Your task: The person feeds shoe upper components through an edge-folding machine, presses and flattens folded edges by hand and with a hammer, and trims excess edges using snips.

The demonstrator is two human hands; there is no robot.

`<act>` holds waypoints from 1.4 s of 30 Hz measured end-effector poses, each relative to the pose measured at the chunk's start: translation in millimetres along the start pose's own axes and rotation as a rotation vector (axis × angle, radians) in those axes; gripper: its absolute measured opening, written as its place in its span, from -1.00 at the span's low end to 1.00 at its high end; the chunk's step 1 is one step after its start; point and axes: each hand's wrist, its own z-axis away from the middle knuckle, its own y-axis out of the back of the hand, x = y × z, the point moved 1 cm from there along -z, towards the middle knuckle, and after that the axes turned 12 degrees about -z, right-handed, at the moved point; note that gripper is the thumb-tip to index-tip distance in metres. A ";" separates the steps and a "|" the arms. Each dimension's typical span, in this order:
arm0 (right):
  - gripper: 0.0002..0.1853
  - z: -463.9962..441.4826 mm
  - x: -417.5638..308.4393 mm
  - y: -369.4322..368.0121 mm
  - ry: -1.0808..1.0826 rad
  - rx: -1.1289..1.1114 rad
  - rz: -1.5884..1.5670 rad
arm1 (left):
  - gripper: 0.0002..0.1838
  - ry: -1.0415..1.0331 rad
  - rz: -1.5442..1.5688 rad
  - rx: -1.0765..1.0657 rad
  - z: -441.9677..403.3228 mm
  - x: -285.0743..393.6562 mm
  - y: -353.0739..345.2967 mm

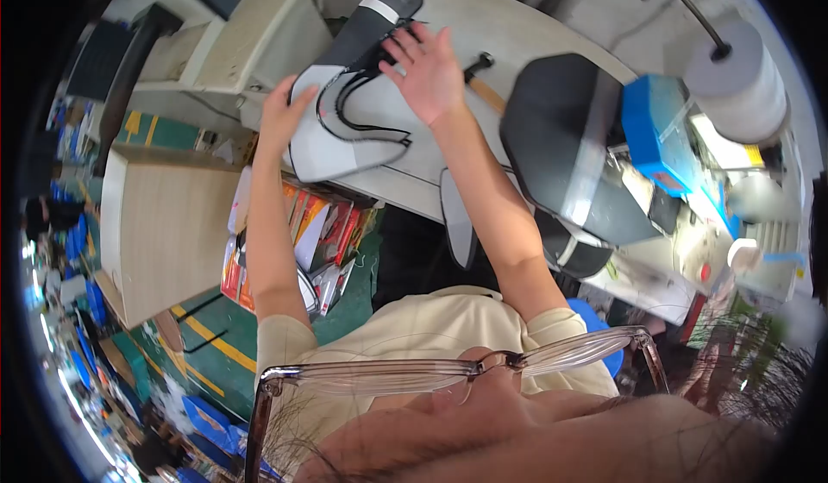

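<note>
A flat grey and black fabric piece [332,151], like a shoe upper with a U-shaped cut-out edged in dark trim, lies on the pale table [483,17] and reaches past its edge. My left hand [283,119] is at the left edge of this piece, thumb over its grey face, fingers partly hidden; it appears to grip the edge. Above the piece's right side is my right hand [429,76], palm showing and fingers spread, holding nothing. Just right of that hand, a hammer [485,90] with a wooden handle lies on the table.
To the right sits a stack of black pieces [561,129] with a pale band, beside a blue box-shaped device [660,134] and a white thread cone [737,82]. A bin of red and orange packaging [332,228] and a wooden cabinet [172,233] stand lower left.
</note>
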 end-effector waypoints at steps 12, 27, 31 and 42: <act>-0.94 330.8 -99.6 83.5 0.816 0.606 1.590 | -0.57 -0.687 -0.371 -0.465 104.9 103.0 -224.1; -0.87 359.1 -156.1 157.7 0.935 0.991 1.390 | -0.80 -1.071 0.189 -0.327 177.9 168.9 -305.7; -0.88 350.1 -164.4 163.8 0.941 0.991 1.308 | -0.84 -1.336 -0.172 -0.292 155.8 176.1 -182.8; -0.68 311.0 -159.4 23.3 1.114 0.126 1.643 | -0.86 -0.914 -0.637 -0.168 137.4 274.2 -117.8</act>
